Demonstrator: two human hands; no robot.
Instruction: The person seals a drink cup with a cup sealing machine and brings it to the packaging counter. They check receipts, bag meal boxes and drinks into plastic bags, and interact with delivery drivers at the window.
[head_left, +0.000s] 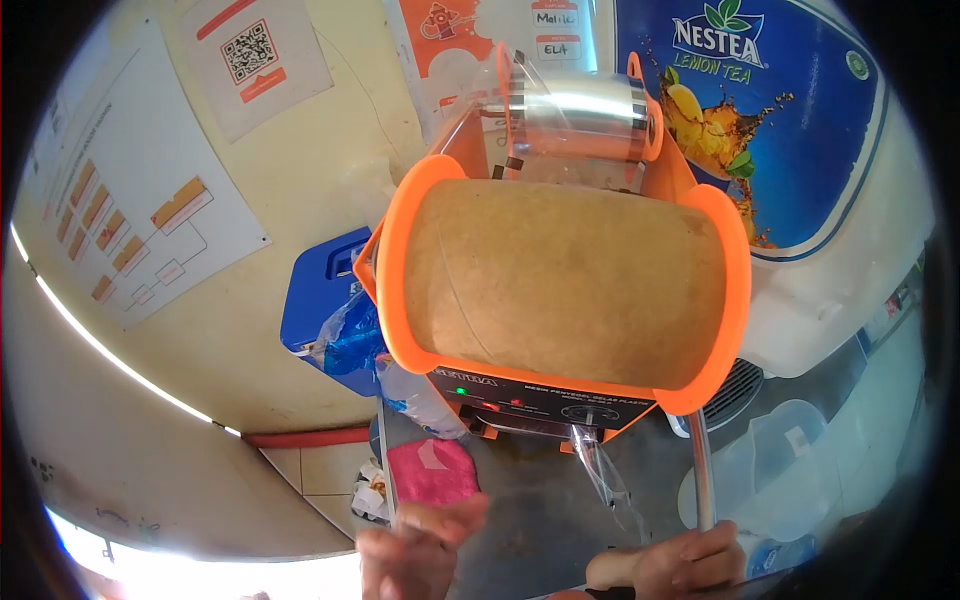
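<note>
An orange cup-sealing machine (530,400) stands on the grey counter, with a large brown film roll (565,280) between its orange flanges. A smaller shiny roll (580,110) sits behind it. My right hand (695,562) is closed around the lower end of the metal lever (702,470) at the machine's right side. Clear plastic film (605,475) hangs from the machine's front. My left hand (420,545) is at the bottom, just below the pink cloth (433,472); its fingers are blurred, and whether they hold anything cannot be made out.
A blue box (318,285) with plastic bags is left of the machine. A Nestea dispenser (800,290) stands at the right, above a clear plastic container (775,470). Posters hang on the wall. A crumpled packet (371,492) lies left of the cloth.
</note>
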